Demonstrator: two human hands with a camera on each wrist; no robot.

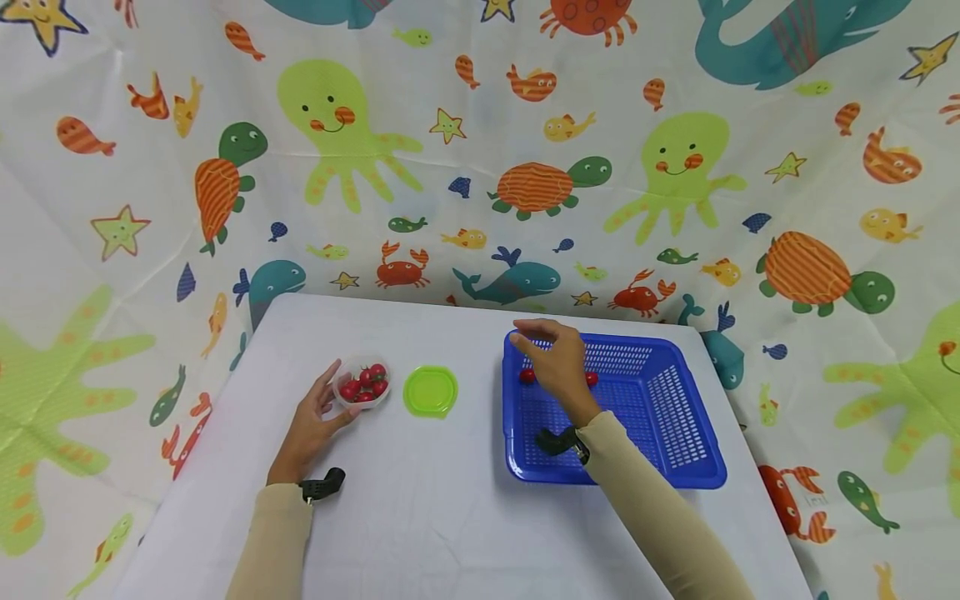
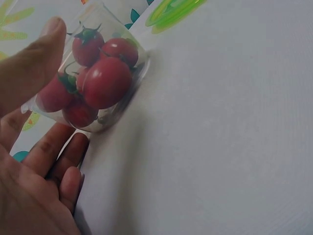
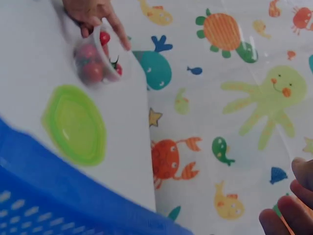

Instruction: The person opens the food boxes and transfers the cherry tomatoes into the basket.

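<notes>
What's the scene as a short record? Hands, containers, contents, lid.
left_hand: left hand holds clear cup
cup_contents: several red tomatoes, green stems on some
right_hand: right hand above blue basket, fingers loosely bent, nothing visible in them
basket_contents: two basket tomatoes visible; hand and forearm hide part
lid: green lid off the cup, between cup and basket
surface: white table

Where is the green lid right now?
In the head view, the green lid lies on the white table, just right of the clear tomato cup and left of the blue basket.
</notes>
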